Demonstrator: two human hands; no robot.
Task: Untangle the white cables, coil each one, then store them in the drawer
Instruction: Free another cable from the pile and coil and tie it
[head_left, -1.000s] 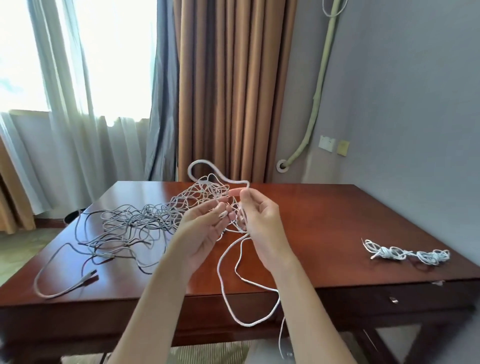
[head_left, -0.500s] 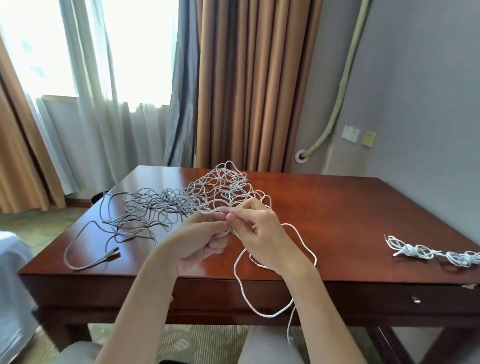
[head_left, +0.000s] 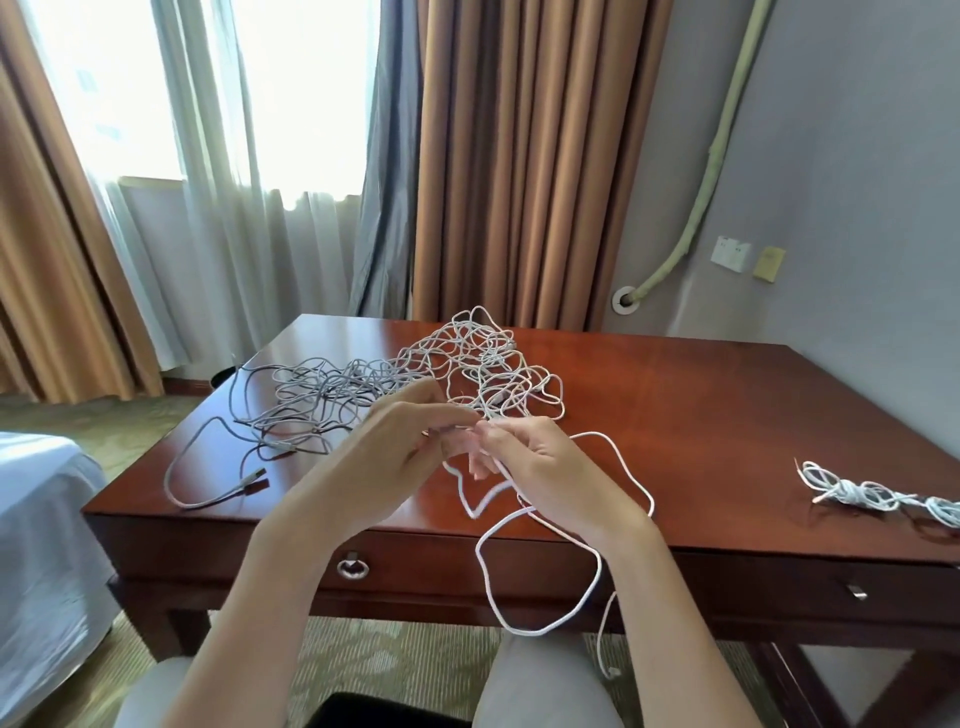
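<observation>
While gripped: cable (head_left: 540, 587), tangle (head_left: 415, 379) behind.

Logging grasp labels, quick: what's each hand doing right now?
Left hand: fingers pinch the white cable.
Right hand: fingers curled round the same white cable.
</observation>
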